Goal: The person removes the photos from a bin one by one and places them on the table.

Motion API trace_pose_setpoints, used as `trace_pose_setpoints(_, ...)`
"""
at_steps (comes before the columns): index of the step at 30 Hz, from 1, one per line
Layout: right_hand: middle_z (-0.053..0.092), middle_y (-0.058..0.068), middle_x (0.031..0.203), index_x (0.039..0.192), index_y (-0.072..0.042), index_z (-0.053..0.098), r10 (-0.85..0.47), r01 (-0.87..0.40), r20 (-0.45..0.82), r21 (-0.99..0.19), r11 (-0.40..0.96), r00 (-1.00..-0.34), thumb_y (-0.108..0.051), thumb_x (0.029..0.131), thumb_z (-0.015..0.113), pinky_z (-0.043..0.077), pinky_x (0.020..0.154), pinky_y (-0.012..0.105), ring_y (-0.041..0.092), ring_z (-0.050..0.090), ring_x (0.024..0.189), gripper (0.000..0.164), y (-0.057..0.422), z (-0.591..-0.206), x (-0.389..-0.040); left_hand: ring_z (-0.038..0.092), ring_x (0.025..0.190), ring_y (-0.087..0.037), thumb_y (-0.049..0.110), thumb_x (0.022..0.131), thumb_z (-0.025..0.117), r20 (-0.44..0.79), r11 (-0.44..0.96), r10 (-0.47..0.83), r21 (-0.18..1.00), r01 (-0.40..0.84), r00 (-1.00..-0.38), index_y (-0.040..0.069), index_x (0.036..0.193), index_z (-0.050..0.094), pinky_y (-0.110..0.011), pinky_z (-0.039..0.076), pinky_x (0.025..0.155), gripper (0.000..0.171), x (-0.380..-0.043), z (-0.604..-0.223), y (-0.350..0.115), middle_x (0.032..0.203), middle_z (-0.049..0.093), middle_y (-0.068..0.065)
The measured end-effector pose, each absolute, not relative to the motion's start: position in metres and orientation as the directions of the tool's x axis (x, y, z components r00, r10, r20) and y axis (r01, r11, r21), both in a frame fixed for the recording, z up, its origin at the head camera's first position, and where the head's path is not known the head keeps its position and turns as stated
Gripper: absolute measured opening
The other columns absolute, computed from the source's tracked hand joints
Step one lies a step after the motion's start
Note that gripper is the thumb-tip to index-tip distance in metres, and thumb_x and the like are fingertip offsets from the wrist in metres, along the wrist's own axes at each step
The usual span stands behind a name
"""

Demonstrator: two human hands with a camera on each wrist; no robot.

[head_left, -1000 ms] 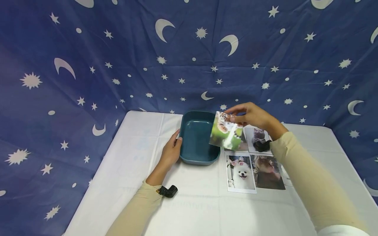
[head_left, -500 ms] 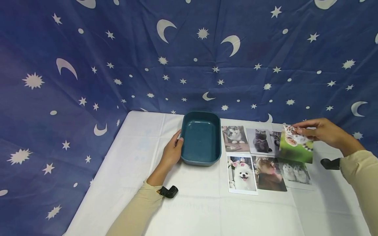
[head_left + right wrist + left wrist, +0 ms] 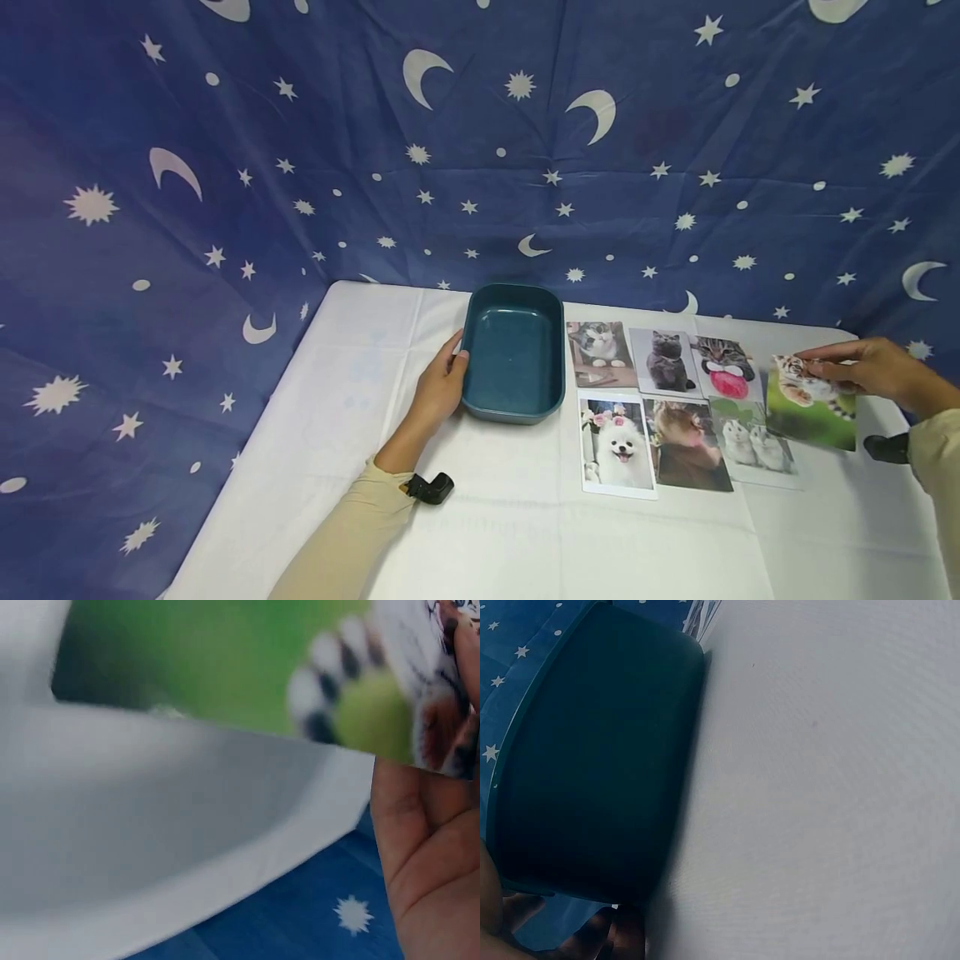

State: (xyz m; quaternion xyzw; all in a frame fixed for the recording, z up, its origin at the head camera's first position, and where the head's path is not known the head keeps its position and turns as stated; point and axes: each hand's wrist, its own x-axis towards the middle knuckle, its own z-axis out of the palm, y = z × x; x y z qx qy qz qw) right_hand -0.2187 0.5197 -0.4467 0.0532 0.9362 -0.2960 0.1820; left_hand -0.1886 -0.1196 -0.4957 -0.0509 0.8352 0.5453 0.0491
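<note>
A deep teal plastic box (image 3: 513, 354) stands on the white-covered table. My left hand (image 3: 438, 385) holds its left wall, the thumb at the rim and the fingers along the outside; the left wrist view shows curled fingers (image 3: 592, 930) at the box's corner. At the far right my right hand (image 3: 873, 371) pinches a tiger cub photo card (image 3: 813, 421) by its upper edge, thumb in front. The right wrist view shows the card's green background and striped tail close up. The card is tilted and overlaps the right edge of a rabbit photo (image 3: 752, 442) in the head view.
Two rows of photo cards lie right of the box: a white dog (image 3: 620, 450), a blurred brown picture (image 3: 686, 446), a grey cat (image 3: 666, 362), a tabby cat with a bow (image 3: 723, 367) and a grey-and-white cat (image 3: 600, 354). A blue starry cloth (image 3: 495, 200) hangs behind.
My right hand has carried the tiger cub card from beside the box to the far right, past the rows, uncovering the other photos. The left hand stays at the box.
</note>
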Motion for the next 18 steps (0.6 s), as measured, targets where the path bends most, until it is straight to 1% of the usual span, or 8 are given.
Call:
trace_pose_setpoints(1,0.073,0.01,0.116,0.127,-0.006,0.073,-0.004,0.206,-0.371,-0.525,0.826,-0.929,-0.04,0.093,0.075,0.056,0.066,0.034,0.008,0.061,0.082,0.048,0.52,-0.451,-0.218,0.059,0.124,-0.032,0.039,0.11,0.044,-0.134,0.404,-0.029,0.905,-0.135,-0.99,0.034,0.158,0.038,-0.053,0.044,0.106,0.049,-0.188,-0.496,-0.119,0.133,0.063,-0.011)
trace_pose_setpoints(2,0.072,0.016,0.119,0.127,-0.006,0.073,-0.003,0.198,-0.367,-0.509,0.838,-0.93,-0.041,0.093,0.075,0.055,0.066,0.035,0.011,0.062,0.086,0.049,0.521,-0.455,-0.217,0.059,0.125,-0.032,0.039,0.11,0.044,-0.134,0.404,-0.027,0.905,-0.133,-0.991,0.034,0.158,0.038,-0.054,0.043,0.107,0.049,-0.188,-0.496,-0.119,0.134,0.063,-0.011)
trace_pose_setpoints(4,0.066,0.029,0.128,0.128,-0.003,0.071,-0.007,0.178,-0.358,-0.481,0.858,-0.934,-0.041,0.094,0.074,0.055,0.07,0.039,0.022,0.064,0.097,0.051,0.521,-0.463,-0.216,0.058,0.128,-0.032,0.039,0.11,0.044,-0.135,0.404,-0.026,0.905,-0.134,-0.99,0.035,0.158,0.038,-0.054,0.043,0.108,0.049,-0.188,-0.496,-0.119,0.137,0.062,-0.012)
trace_pose_setpoints(5,0.061,0.033,0.133,0.129,-0.001,0.07,-0.013,0.163,-0.348,-0.471,0.867,-0.937,-0.041,0.094,0.073,0.057,0.072,0.042,0.029,0.065,0.102,0.052,0.521,-0.467,-0.215,0.057,0.13,-0.032,0.039,0.11,0.044,-0.134,0.404,-0.027,0.905,-0.133,-0.991,0.035,0.158,0.038,-0.054,0.042,0.109,0.049,-0.188,-0.496,-0.119,0.138,0.062,-0.012)
trace_pose_setpoints(8,0.058,0.036,0.135,0.131,0.002,0.067,-0.025,0.132,-0.321,-0.456,0.88,-0.947,-0.038,0.096,0.071,0.057,0.075,0.049,0.046,0.062,0.111,0.053,0.52,-0.476,-0.214,0.055,0.134,-0.032,0.039,0.109,0.044,-0.134,0.403,-0.03,0.905,-0.135,-0.991,0.034,0.158,0.038,-0.055,0.041,0.111,0.049,-0.188,-0.497,-0.118,0.142,0.06,-0.012)
trace_pose_setpoints(11,0.057,0.038,0.134,0.133,0.005,0.063,-0.036,0.105,-0.299,-0.442,0.891,-0.954,-0.035,0.097,0.071,0.055,0.081,0.057,0.051,0.06,0.112,0.055,0.518,-0.48,-0.214,0.054,0.136,-0.033,0.039,0.109,0.044,-0.128,0.402,-0.029,0.906,-0.129,-0.991,0.032,0.158,0.039,-0.055,0.04,0.112,0.05,-0.188,-0.496,-0.117,0.144,0.059,-0.013)
trace_pose_setpoints(15,0.05,0.043,0.135,0.138,0.009,0.055,-0.011,0.122,-0.308,-0.408,0.905,-0.951,-0.032,0.097,0.07,0.048,0.086,0.066,0.058,0.052,0.116,0.06,0.518,-0.479,-0.213,0.053,0.137,-0.033,0.038,0.11,0.044,-0.127,0.403,-0.02,0.907,-0.124,-0.992,0.03,0.159,0.038,-0.056,0.04,0.112,0.05,-0.189,-0.494,-0.117,0.146,0.058,-0.014)
trace_pose_setpoints(18,0.047,0.042,0.135,0.137,0.008,0.054,0.045,0.165,-0.301,-0.387,0.907,-0.953,-0.027,0.099,0.068,0.048,0.082,0.063,0.058,0.051,0.115,0.054,0.516,-0.479,-0.212,0.052,0.138,-0.033,0.039,0.11,0.044,-0.145,0.403,-0.009,0.905,-0.136,-0.989,0.028,0.159,0.037,-0.055,0.04,0.112,0.051,-0.191,-0.491,-0.118,0.147,0.056,-0.015)
